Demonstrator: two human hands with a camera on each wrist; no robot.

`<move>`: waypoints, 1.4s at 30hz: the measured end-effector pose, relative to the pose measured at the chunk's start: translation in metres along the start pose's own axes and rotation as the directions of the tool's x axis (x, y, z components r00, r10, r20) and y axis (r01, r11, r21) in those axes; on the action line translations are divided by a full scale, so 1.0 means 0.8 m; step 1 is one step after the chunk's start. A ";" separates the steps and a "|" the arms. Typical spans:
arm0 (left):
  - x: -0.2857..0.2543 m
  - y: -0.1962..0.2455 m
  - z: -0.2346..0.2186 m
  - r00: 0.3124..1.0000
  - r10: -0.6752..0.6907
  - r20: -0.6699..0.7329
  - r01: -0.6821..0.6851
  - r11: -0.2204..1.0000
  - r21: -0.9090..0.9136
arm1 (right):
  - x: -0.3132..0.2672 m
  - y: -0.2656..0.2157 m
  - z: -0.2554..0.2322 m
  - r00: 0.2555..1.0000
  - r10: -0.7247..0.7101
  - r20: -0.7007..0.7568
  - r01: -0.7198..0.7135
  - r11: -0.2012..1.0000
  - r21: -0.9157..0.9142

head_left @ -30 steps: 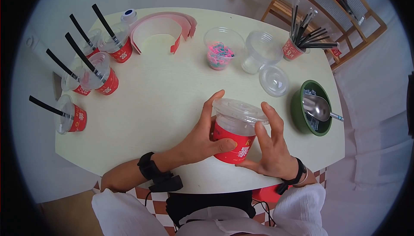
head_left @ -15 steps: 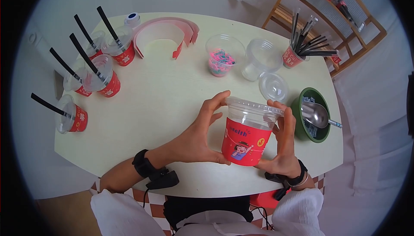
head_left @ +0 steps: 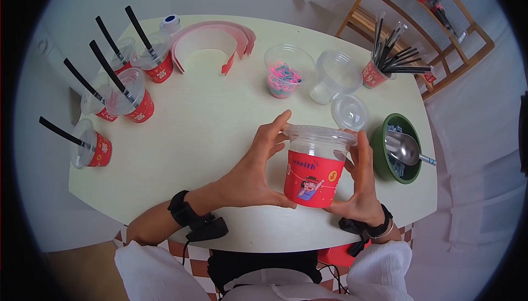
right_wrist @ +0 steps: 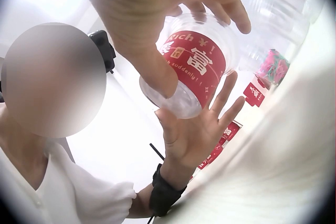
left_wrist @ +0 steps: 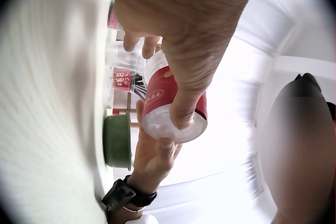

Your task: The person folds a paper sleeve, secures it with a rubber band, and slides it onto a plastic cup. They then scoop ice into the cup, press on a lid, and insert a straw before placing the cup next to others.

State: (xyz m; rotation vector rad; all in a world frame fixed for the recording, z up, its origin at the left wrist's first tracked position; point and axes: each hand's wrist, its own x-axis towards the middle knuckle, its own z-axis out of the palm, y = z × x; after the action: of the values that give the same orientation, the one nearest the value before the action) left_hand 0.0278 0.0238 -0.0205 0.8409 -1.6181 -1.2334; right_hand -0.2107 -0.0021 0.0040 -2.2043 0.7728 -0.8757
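Observation:
A clear plastic cup (head_left: 311,180) with a red printed sleeve and a clear lid (head_left: 319,131) is held up between both hands, above the near part of the table. My left hand (head_left: 252,169) holds its left side, thumb low near the base and fingers up by the lid rim. On the opposite side my right hand (head_left: 360,188) grips in the same way. A cartoon figure on the sleeve faces the head camera. From below, in the left wrist view, the cup's clear base (left_wrist: 170,127) shows with thumbs against its edge.
Several lidded cups with black straws (head_left: 140,106) line the left side. At the back are curved pink sleeves (head_left: 206,34), a cup of pink and teal bits (head_left: 283,78), stacked clear cups (head_left: 338,70) and straws (head_left: 399,53). On the right sit a loose lid (head_left: 349,111) and green bowl (head_left: 379,155) with a scoop (head_left: 404,147).
Both hands have turned the cup, so the cartoon side now shows where large lettering was. It moved slightly right, and over the last half second tipped a little, showing more of the lid top.

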 end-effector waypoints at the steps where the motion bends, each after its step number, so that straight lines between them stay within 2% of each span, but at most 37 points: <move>1: 0.000 0.001 -0.001 1.000 -0.012 0.011 0.012 1.000 0.018 | 0.000 -0.001 -0.001 1.000 0.010 0.013 -0.010 1.000 -0.007; 9: 0.001 0.000 -0.002 1.000 -0.011 0.021 0.010 0.998 0.060 | 0.001 0.001 0.002 0.999 0.050 -0.007 -0.050 0.999 -0.001; 15: 0.000 -0.004 -0.003 0.998 -0.062 0.030 0.061 0.997 0.053 | 0.002 -0.003 0.000 0.997 0.080 0.005 -0.080 0.997 -0.023; 18: -0.001 -0.009 -0.001 0.999 -0.025 0.020 0.023 0.993 0.113 | 0.003 -0.006 -0.002 0.995 0.102 0.017 -0.101 0.994 -0.038; 21: 0.001 -0.007 -0.003 0.998 0.048 0.036 -0.056 0.955 0.290 | 0.006 -0.010 -0.005 0.993 0.108 0.046 -0.103 0.989 -0.105; 24: -0.001 -0.006 0.004 0.994 0.080 0.072 -0.092 0.980 0.177 | 0.005 -0.010 -0.003 0.993 0.096 0.071 -0.085 0.987 -0.135; 27: -0.001 0.003 0.004 0.996 -0.021 0.091 0.000 0.975 0.220 | 0.005 -0.010 -0.002 0.993 0.076 0.089 -0.062 0.987 -0.145; 34: -0.004 -0.012 0.007 0.997 0.035 0.074 -0.047 0.984 0.170 | 0.004 -0.009 -0.004 0.993 0.074 0.093 -0.059 0.987 -0.147; 39: -0.004 -0.013 0.008 0.996 0.068 0.065 -0.078 0.984 0.157 | 0.004 -0.011 -0.005 0.999 0.017 0.041 -0.011 0.991 -0.135; 42: -0.002 -0.014 0.011 0.999 0.037 0.039 -0.037 0.999 -0.003 | 0.002 -0.011 -0.003 1.000 0.003 0.019 -0.001 0.990 -0.139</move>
State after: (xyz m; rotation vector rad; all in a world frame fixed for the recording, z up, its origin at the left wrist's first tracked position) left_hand 0.0203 0.0255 -0.0322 0.7865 -1.6557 -1.2318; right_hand -0.2090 0.0013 0.0129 -2.3298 0.8497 -0.8200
